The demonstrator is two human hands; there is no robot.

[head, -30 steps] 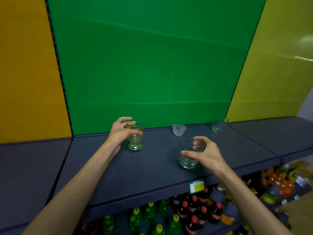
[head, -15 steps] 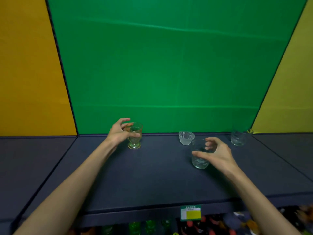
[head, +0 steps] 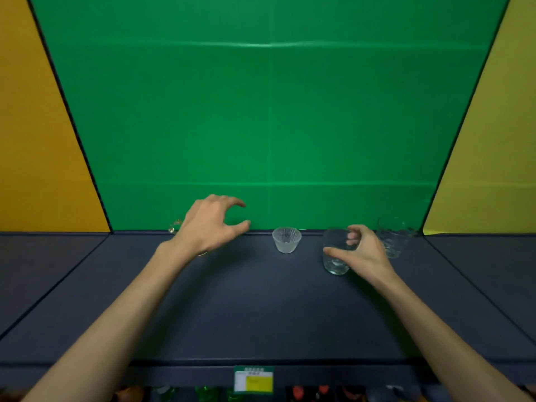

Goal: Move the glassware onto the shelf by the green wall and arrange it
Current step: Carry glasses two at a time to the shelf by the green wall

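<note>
My right hand (head: 362, 250) wraps the clear tumbler (head: 336, 252), steadying it on the shelf (head: 261, 309); my left hand (head: 211, 224) hovers spread, empty, hiding the footed glass (head: 175, 226) behind it.

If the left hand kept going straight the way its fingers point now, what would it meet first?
The left hand has its fingers spread and pointing forward and right, toward the green wall. Nothing stands in that line, so it would probably reach the wall base; the ribbed glass cup sits further right, though depth is unclear.
</note>
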